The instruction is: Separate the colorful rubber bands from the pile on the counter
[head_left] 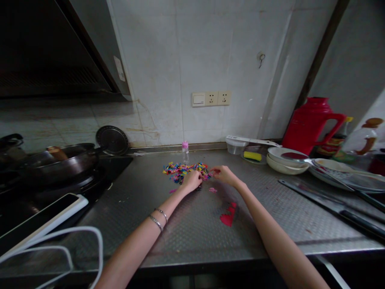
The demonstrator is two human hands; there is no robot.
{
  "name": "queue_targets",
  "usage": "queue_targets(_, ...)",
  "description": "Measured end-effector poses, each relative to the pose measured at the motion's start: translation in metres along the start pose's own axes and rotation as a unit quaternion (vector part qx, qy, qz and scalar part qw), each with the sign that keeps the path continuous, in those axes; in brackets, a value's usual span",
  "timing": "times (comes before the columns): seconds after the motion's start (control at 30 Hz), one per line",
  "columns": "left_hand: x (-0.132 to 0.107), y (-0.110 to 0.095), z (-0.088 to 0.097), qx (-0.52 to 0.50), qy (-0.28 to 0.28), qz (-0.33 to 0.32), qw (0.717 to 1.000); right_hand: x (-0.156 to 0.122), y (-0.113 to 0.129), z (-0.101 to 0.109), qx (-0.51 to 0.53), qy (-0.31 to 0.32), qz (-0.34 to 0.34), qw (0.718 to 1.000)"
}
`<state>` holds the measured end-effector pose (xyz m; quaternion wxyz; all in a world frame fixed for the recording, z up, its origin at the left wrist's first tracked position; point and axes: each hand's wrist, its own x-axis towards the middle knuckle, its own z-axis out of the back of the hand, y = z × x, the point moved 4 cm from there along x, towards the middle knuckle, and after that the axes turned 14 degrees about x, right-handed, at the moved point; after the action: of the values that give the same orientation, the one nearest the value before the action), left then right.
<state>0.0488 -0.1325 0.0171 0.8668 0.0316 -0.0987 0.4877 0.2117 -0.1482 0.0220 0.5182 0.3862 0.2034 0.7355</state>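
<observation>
Small, brightly coloured loops, apparently elastic hair ties (pixel 179 172), lie in a loose heap on the metal counter. My left hand (pixel 192 181) rests at the front of the heap, fingers bent together over its right part; dark loops show beneath the fingertips. At the heap's right edge, my right hand (pixel 225 175) has its fingertips drawn together, and what they pinch is too small to name. A few pink loops (pixel 212 190) lie apart between the hands. Behind the heap stands a small clear bottle with a pink cap (pixel 185 151). A red, heart-shaped piece (pixel 227 218) lies nearer me.
A pan (pixel 60 164) sits on the stove at left, near a white-edged device (pixel 45 224) and white cable (pixel 99 241). To the right are a yellow sponge (pixel 252 155), bowls (pixel 285 166), a long knife (pixel 315 200) and a red thermos jug (pixel 306 128).
</observation>
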Motion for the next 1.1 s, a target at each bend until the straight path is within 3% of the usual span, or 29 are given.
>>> queue_targets(0.23, -0.003, -0.005, 0.015, -0.068, -0.031, -0.011, 0.997, -0.002, 0.013, 0.009, 0.046, 0.008, -0.002, 0.999)
queue_targets(0.53, -0.019, -0.025, 0.015, -0.159, 0.030, -0.123, 0.979, -0.004, 0.013, 0.015, 0.063, 0.001, -0.006, 0.998)
queue_targets(0.73, -0.008, 0.010, 0.028, -0.230, -0.015, -0.069, 0.971, -0.005, 0.011, 0.014, 0.146, 0.056, -0.060, 0.986)
queue_targets(0.9, 0.000, 0.049, 0.041, -0.308, -0.059, 0.004, 0.950, -0.016, 0.019, 0.001, 0.171, 0.215, -0.116, 0.954)
queue_targets(1.0, 0.001, 0.059, 0.048, -0.305, -0.075, 0.033, 0.949, -0.021, 0.022, -0.005, 0.174, 0.270, -0.133, 0.938)
queue_targets(1.1, 0.001, 0.063, 0.054, -0.296, -0.084, 0.034, 0.951, -0.022, 0.022, -0.005, 0.172, 0.274, -0.144, 0.935)
